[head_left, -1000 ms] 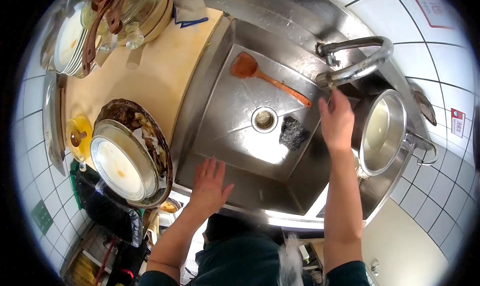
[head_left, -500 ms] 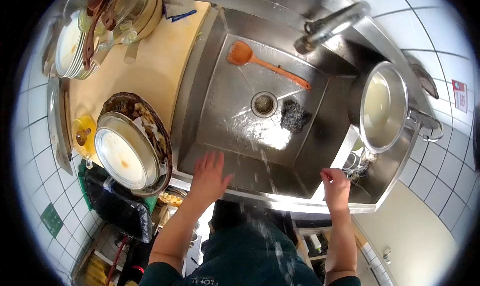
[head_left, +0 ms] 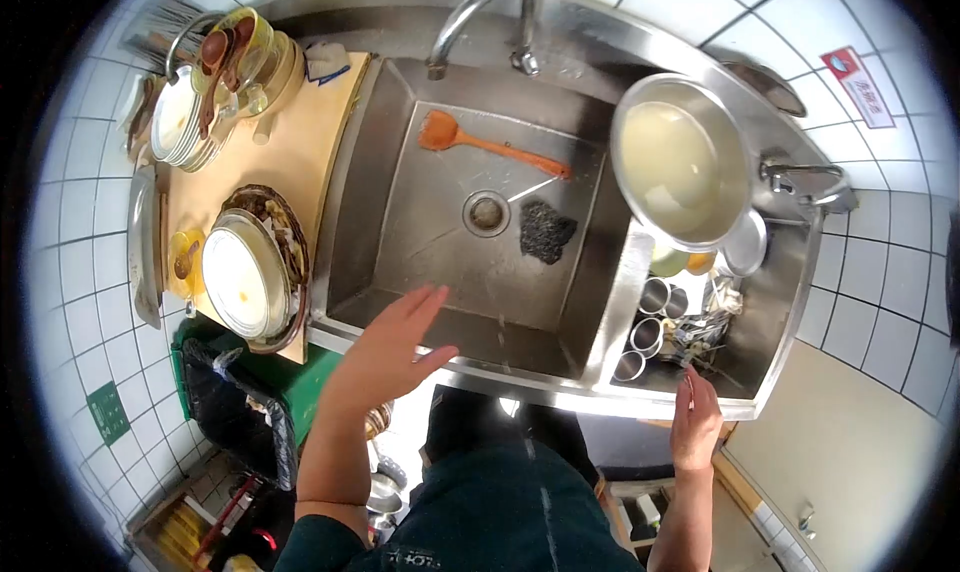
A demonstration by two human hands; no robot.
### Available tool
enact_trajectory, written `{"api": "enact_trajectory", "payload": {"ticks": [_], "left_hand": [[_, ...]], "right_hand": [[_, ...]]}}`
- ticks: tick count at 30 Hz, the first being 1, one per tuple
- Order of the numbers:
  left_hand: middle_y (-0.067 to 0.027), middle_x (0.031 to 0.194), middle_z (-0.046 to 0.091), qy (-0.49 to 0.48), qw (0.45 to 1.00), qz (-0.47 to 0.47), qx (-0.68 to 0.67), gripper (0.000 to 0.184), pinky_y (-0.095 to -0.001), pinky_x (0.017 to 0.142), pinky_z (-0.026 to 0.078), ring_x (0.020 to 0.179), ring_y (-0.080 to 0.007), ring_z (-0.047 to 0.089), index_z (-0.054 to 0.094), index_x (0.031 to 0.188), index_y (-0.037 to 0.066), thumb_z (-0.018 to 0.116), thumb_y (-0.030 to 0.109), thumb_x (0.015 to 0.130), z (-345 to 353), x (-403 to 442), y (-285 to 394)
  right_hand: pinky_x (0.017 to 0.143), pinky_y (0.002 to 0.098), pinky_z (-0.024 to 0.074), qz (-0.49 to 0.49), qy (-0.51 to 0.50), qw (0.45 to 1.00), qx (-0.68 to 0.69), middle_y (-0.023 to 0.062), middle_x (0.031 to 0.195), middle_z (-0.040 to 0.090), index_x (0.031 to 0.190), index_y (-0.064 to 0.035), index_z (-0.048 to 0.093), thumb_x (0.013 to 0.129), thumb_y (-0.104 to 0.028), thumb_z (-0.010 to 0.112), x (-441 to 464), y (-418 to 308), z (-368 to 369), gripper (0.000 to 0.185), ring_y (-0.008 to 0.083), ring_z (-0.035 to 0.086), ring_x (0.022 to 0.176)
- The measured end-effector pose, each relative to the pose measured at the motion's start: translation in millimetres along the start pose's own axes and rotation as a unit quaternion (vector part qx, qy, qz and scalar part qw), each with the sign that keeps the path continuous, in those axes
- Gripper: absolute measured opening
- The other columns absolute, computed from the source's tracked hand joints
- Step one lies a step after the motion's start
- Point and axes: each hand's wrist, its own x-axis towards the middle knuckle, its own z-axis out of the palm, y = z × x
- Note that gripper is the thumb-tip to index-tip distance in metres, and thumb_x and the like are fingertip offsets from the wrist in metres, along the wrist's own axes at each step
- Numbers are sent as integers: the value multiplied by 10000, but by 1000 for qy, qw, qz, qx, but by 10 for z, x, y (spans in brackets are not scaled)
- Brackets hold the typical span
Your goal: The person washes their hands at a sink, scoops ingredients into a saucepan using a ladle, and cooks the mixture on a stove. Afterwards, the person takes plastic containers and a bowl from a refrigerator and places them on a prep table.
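Note:
My left hand (head_left: 388,354) is raised over the front rim of the large sink (head_left: 345,222), fingers stretched and thumb apart, holding nothing. At the front edge of the smaller right basin (head_left: 735,380), my right hand (head_left: 696,427) has its fingers pinched together; whatever may be between them is too small to make out. Closest to it are metal cups (head_left: 648,336) and a pile of cutlery (head_left: 700,332). An orange spatula (head_left: 500,150) and a dark scouring pad (head_left: 546,232) lie on the large sink's floor beside the drain (head_left: 486,214).
A large metal pot (head_left: 680,162) of cloudy liquid sits over the right basin. The faucet (head_left: 480,12) arches at the back. Stacked plates (head_left: 243,284) and bowls (head_left: 255,72) crowd the wooden board (head_left: 290,162) on the left, above a black-lined bin (head_left: 235,402).
The view has shifted, showing more of the right basin. My right hand has moved right, from the divider to the smaller basin's front edge. My left hand stays open and appears higher and closer.

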Motion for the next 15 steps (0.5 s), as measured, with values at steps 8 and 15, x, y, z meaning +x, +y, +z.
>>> {"api": "enact_trajectory", "payload": {"ticks": [8, 15], "left_hand": [[-250, 1292, 563, 148, 942, -11, 301, 547, -454, 1032, 430, 1160, -417, 556, 504, 1376, 28, 615, 338, 939, 1223, 307, -244], [-242, 1212, 625, 229, 970, -59, 52, 499, -462, 974, 462, 1099, -391, 604, 549, 1316, 9, 626, 288, 910, 2049, -1048, 294]], "right_hand": [[1008, 395, 462, -28, -21, 975, 219, 250, 1438, 449, 1402, 66, 437, 997, -305, 514, -409, 619, -606, 555, 314, 573, 1183], [1087, 439, 345, -150, -228, 788, 551, 314, 1475, 347, 1435, 122, 290, 884, -578, 463, -545, -250, -1149, 907, 374, 444, 1294]]}}
